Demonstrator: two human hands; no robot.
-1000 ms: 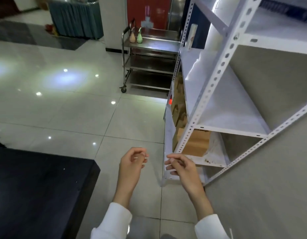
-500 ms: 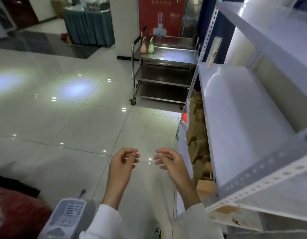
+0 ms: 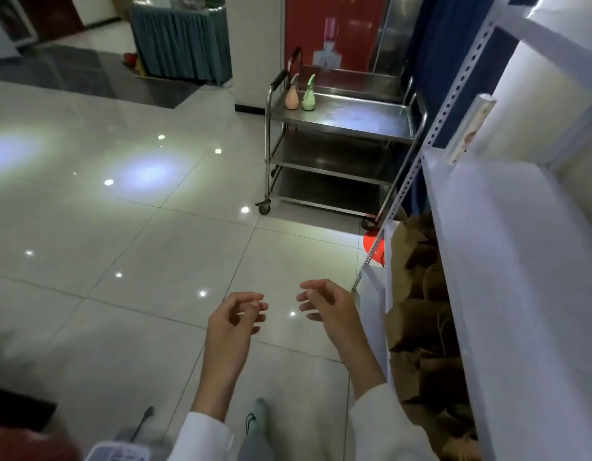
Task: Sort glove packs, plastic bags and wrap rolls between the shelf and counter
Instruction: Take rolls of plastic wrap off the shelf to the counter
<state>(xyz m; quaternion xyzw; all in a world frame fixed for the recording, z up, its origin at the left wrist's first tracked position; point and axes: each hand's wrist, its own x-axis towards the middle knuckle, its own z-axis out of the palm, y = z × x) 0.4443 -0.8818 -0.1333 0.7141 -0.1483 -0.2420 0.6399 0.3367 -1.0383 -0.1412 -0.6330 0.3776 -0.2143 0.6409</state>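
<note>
Bottom left is a blur for you: a red smear and a white gadget [image 3: 116, 452] cut off by the frame, too soft to name. Your left hand [image 3: 233, 322] floats over the tiled floor [image 3: 138, 261], fingers loosely curled, grip holding nothing; your right hand [image 3: 328, 302] hangs just beside it, fingers relaxed and slightly spread, also holding nothing, near the white shelf [image 3: 520, 261]. Up on that shelf's far end a slim wrap roll box [image 3: 469, 128] leans upright against the post. On the level below, brown paper bags [image 3: 417, 324] are crammed together, half hidden under the board. Further off, a steel trolley [image 3: 341, 144] carries a peach bottle [image 3: 292, 96] and a green bottle [image 3: 308, 94] side by side.
</note>
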